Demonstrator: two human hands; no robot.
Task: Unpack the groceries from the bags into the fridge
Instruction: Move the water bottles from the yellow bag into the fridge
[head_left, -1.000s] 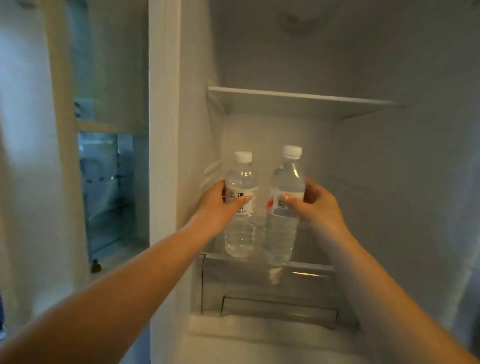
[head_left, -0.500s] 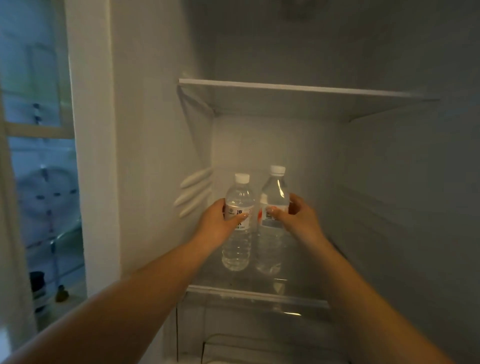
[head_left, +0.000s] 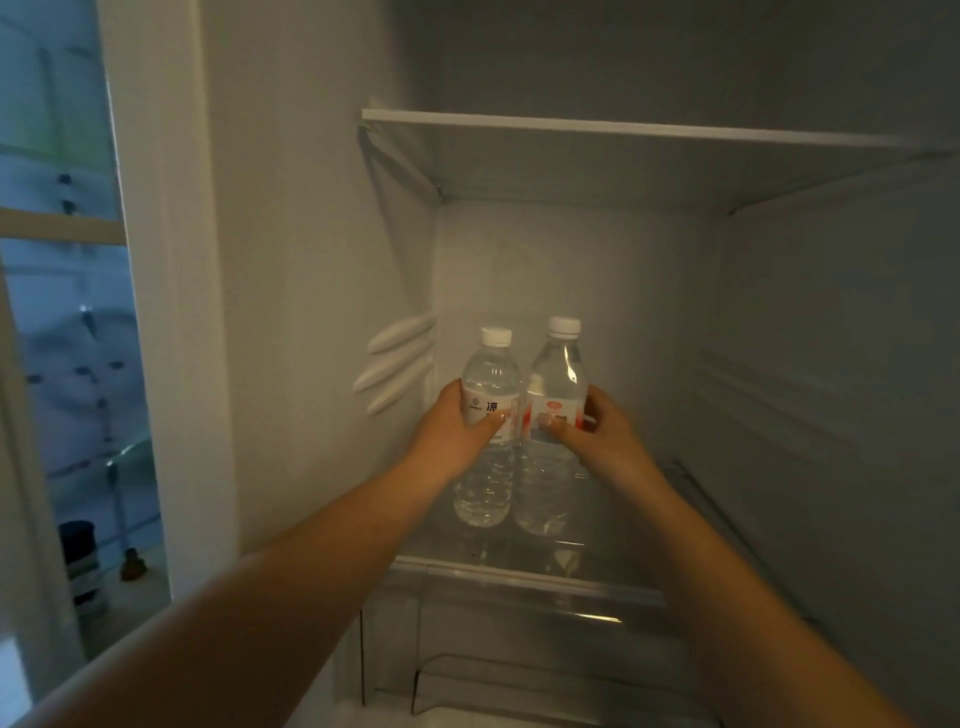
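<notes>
Deep inside the fridge (head_left: 322, 291), on the glass shelf (head_left: 524, 577) above the clear drawer (head_left: 519, 654), I see two water bottles standing upright side by side, close enough that I cannot tell whether they touch. My left hand (head_left: 452, 436) has its grip wrapped around the left bottle (head_left: 491, 395) at the white label, thumb lying across the front of the label and the fingers hidden behind it. My right hand (head_left: 597, 434) has its grip closed around the right bottle (head_left: 556, 384) at its pink and white label, thumb on the front, fingers curled around the far side. Both bottles are clear, filled, and capped in white; the right one stands a little taller in the view. Both bases appear to sit on the shelf, toward its left half, near the left inner wall, though the glass makes the contact hard to read. On that wall, just left of the bottles, three white moulded ribs (head_left: 395, 358) slant upward toward the back. Above the bottles another shelf (head_left: 623, 130) spans the compartment. Both of my bare forearms reach in from the bottom of the view. Outside the cabinet, at the far left, a dark jar (head_left: 78, 545) and a small brown object (head_left: 132, 564) sit on a pale surface, too dim to identify further.
</notes>
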